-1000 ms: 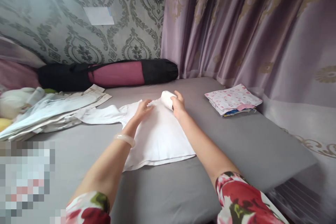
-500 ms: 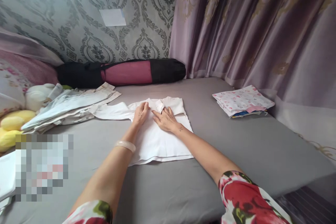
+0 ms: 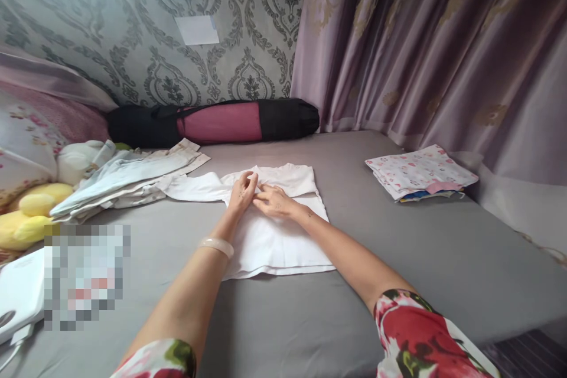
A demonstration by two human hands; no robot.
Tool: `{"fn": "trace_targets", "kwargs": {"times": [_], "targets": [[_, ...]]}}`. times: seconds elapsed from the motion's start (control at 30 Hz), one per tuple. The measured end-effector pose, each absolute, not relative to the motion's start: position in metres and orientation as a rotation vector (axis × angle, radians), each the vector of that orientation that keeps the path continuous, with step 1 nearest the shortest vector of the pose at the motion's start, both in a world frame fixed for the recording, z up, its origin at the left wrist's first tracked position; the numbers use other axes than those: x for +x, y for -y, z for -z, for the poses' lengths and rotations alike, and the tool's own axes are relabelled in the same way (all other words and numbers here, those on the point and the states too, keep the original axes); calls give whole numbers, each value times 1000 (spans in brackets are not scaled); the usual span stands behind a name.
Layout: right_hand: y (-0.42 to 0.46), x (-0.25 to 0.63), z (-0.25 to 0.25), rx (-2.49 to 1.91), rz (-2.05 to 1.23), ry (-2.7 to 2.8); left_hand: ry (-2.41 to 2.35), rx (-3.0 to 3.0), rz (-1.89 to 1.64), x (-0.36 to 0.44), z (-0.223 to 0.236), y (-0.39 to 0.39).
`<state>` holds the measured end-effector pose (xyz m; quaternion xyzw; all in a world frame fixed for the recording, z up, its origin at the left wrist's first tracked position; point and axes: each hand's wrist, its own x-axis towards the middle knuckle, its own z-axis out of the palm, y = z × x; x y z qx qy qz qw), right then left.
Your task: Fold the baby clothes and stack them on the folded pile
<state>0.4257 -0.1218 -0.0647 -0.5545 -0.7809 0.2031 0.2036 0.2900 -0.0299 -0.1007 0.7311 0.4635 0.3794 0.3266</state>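
1. Folding a shirt [image 3: 283, 248] seems to be the step in hand: it lies spread on the bed [image 3: 336, 325], directly under the hands, and its turned-in sleeve [image 3: 299, 180] appears to be laid across the upper part.
2. The outstretched sleeve [image 3: 195, 187] runs left toward the clothes pile [image 3: 119, 174] — touching it or just beside it, I cannot tell — so this side looks unfolded.
3. The left hand [image 3: 243, 192] is near the collar, fingers bent inward, partly curled rather than clenched; whether it pinches cloth is hidden.
4. The right hand [image 3: 275, 202] rests palm down over the shirt, fingers loosely extended toward the left hand's fingertips, the two nearly meeting. Contact with the cloth seems likely; I cannot tell whether it grasps any.
5. As I judge it, the next move calls for light pressure to settle the top layer — then a free hand for the outstretched sleeve, with care not to drag the hem askew or catch the pile.
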Motion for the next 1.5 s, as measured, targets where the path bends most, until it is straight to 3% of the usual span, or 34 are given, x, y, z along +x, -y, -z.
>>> {"fn": "trace_targets", "kwargs": {"times": [0.1,0.23,0.37,0.77,1.27,1.5], "targets": [[113,442,63,-1611,-479,2005,-1182,1946,-986,289,104,29],[99,482,63,-2069,-274,1756,-1175,2009,-962,288,106,27],[92,516,63,-2310,-128,1837,-1104,2054,-969,286,104,28],[79,541,50,-2364,-217,1955,-986,2006,-1069,286,103,32],[90,517,61,-2514,-24,1528,-1151,2231,-963,289,112,25],[99,457,64,-2176,-67,1885,-1150,2297,-955,287,114,26]]}}
